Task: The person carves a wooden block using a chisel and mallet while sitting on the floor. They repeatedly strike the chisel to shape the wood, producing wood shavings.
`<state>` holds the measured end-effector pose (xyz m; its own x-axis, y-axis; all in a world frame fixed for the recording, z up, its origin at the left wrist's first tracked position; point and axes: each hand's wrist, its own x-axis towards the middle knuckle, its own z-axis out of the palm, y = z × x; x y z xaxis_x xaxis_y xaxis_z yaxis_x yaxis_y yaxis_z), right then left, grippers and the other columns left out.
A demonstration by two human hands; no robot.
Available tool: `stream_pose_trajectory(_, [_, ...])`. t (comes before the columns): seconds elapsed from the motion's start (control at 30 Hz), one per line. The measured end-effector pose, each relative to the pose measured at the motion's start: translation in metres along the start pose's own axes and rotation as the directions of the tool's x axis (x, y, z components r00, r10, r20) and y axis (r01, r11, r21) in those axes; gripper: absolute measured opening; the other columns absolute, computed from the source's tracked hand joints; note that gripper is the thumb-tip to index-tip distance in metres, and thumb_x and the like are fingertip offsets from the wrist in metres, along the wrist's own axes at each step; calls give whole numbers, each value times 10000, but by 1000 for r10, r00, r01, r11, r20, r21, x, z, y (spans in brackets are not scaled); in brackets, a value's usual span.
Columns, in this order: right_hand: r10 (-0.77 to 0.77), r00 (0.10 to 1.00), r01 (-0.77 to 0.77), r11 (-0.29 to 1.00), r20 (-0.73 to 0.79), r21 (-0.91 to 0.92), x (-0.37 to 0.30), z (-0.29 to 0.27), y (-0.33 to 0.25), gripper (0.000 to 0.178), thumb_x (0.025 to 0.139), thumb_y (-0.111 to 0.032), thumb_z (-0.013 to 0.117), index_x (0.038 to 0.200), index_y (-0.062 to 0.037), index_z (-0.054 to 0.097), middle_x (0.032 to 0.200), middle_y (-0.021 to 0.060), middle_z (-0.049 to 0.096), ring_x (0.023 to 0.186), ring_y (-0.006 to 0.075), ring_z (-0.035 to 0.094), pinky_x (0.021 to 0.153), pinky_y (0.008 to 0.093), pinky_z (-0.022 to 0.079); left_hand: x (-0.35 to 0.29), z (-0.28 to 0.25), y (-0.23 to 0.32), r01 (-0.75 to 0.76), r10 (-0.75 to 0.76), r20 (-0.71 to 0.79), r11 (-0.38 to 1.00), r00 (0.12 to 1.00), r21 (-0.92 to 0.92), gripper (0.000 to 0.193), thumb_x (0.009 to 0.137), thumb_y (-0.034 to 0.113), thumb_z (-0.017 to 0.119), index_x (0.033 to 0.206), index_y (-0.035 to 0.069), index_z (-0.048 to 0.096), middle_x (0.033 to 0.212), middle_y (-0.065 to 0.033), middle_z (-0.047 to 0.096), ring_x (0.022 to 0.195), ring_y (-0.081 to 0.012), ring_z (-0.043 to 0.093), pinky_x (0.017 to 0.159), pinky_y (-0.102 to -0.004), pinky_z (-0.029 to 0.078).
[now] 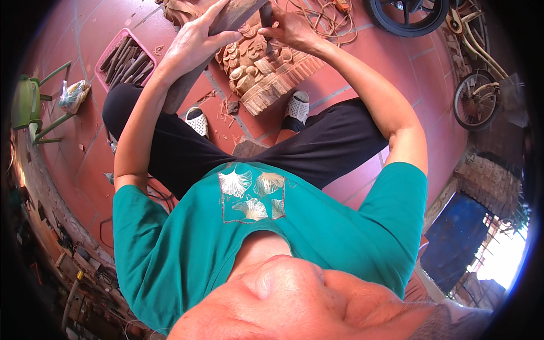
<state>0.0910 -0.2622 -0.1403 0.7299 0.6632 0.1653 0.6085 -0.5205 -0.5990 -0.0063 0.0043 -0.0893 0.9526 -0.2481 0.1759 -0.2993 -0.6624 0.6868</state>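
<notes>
My left hand [195,39] grips a long dark wooden board [237,14], its thumb stretched across the near side and a finger along the edge. The board slants down behind my left wrist toward my left knee. My right hand [288,29] is closed around a dark, slim chisel [266,18] held near upright. Below both hands, a carved wooden block [249,73] with rounded, scroll-like relief lies on the floor between my feet. The chisel's lower end is over the carving; whether it touches cannot be told.
A pink basket [126,33] of chisels stands at the left, near a green plastic stool [28,102] and a plastic bag [74,95]. An orange cord [328,20] lies coiled at the far side. Wheels [409,14] stand at the far right. Wood chips [225,107] litter the tiles.
</notes>
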Motion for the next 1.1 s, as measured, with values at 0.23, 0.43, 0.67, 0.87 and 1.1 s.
stream_pose_trajectory(0.23, [61,992,-60,998,107,-20,4,-5,-1,438,832,-425,809,1022,-65,645,821,128,733,766,297,732,704,415,558,-2,-22,35,3,-3,3,999,1000,-46,824,901,255,741,1560,-20,330,1494,-305,491,1390,-387,499,1152,-425,393])
stream_pose_trajectory(0.43, [145,989,-149,977,40,155,-11,-5,-8,344,843,-359,793,941,-59,656,741,99,715,693,226,727,656,378,553,-2,-28,59,88,-83,63,993,995,-78,808,897,267,743,1542,-29,356,1458,-310,523,1354,-394,535,1131,-436,416])
stream_pose_trajectory(0.67, [214,968,-248,908,133,338,-19,-1,-9,292,905,-325,777,938,-38,737,761,48,730,679,122,693,648,320,540,-2,-24,50,61,-54,72,993,996,-102,808,900,271,741,1541,-31,354,1427,-313,546,1325,-394,561,1112,-436,433])
stream_pose_trajectory(0.87, [154,977,-198,915,148,351,-25,0,-4,232,962,-209,746,1021,12,703,834,71,732,696,112,717,602,242,598,-2,-25,59,74,-67,81,993,994,-90,811,902,274,738,1544,-32,347,1422,-320,547,1324,-399,561,1110,-438,435])
stream_pose_trajectory(1.1, [141,975,-194,914,170,356,-26,-1,-7,228,969,-213,740,1021,8,714,833,70,732,704,115,716,639,251,607,-2,-26,61,86,-79,90,993,993,-85,812,889,262,741,1546,-15,352,1396,-317,565,1294,-400,584,1092,-443,449])
